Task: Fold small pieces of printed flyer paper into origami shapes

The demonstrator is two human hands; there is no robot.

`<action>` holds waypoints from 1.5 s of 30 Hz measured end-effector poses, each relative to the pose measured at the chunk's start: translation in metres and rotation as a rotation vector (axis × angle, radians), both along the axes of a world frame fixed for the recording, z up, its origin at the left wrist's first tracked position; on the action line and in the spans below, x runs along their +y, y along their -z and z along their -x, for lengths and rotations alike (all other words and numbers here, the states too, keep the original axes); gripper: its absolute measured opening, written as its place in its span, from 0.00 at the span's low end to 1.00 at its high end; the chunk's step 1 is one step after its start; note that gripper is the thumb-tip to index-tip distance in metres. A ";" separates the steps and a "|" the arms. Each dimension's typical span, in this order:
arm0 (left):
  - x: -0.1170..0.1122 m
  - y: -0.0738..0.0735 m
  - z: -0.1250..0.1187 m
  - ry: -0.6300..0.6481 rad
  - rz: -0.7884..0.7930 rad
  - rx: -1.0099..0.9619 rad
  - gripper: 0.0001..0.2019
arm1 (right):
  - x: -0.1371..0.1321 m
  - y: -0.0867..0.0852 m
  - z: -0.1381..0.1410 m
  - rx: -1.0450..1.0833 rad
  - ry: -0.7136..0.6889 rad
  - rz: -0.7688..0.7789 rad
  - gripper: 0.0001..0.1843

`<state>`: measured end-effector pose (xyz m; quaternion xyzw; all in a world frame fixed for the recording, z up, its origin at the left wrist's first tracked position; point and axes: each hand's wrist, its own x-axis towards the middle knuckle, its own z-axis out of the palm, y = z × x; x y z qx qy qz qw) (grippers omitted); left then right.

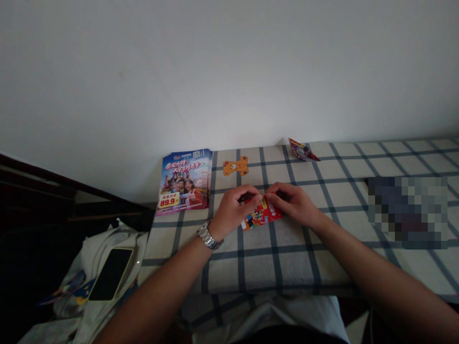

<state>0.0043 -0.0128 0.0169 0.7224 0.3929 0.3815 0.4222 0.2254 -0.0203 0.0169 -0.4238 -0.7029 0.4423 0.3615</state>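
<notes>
A red printed flyer (263,216) with cartoon figures and yellow patches lies low over the checked cloth in front of me. Its upper edge is pinched between the thumb and fingers of my left hand (236,209). My right hand (294,203) pinches the same edge close beside, and the two thumbs nearly meet. Both hands hide part of the paper's top. A metal wristwatch (210,235) is on my left wrist. Left of my hands stands a stack of blue and pink flyers (184,179), slightly fanned at its right side.
An orange bear cutout (235,166) lies beyond my left hand. Near the wall, a folded printed paper (302,149) stands on the checked tablecloth (340,172). A blurred dark object (407,212) lies at right. Below the table's left edge, a phone (112,274) rests on pale fabric.
</notes>
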 end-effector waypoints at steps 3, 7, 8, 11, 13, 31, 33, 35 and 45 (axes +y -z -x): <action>-0.001 0.000 -0.001 0.006 0.006 -0.001 0.07 | 0.000 0.000 0.000 -0.005 0.008 -0.037 0.15; -0.002 0.000 -0.003 0.006 0.015 -0.008 0.07 | -0.001 0.001 0.001 -0.029 0.003 -0.073 0.15; -0.002 0.000 -0.003 0.005 0.016 -0.009 0.06 | -0.001 0.001 0.001 -0.035 0.001 -0.072 0.15; -0.002 0.001 -0.003 0.008 0.027 -0.008 0.06 | -0.001 0.001 0.001 -0.039 0.001 -0.056 0.14; -0.001 0.001 -0.002 0.000 0.032 -0.001 0.07 | 0.000 0.001 0.001 -0.025 0.017 -0.040 0.15; 0.001 -0.004 0.002 -0.065 -0.027 0.018 0.09 | 0.002 0.003 -0.001 0.028 0.046 0.037 0.13; 0.001 -0.003 0.002 -0.053 -0.020 0.021 0.10 | 0.001 0.004 0.000 0.035 0.042 0.034 0.12; 0.001 -0.002 0.002 -0.041 -0.010 0.025 0.10 | 0.001 0.004 0.001 0.036 0.048 0.027 0.12; 0.001 -0.002 0.001 -0.039 0.025 0.028 0.11 | 0.001 0.000 -0.001 -0.029 0.113 0.009 0.14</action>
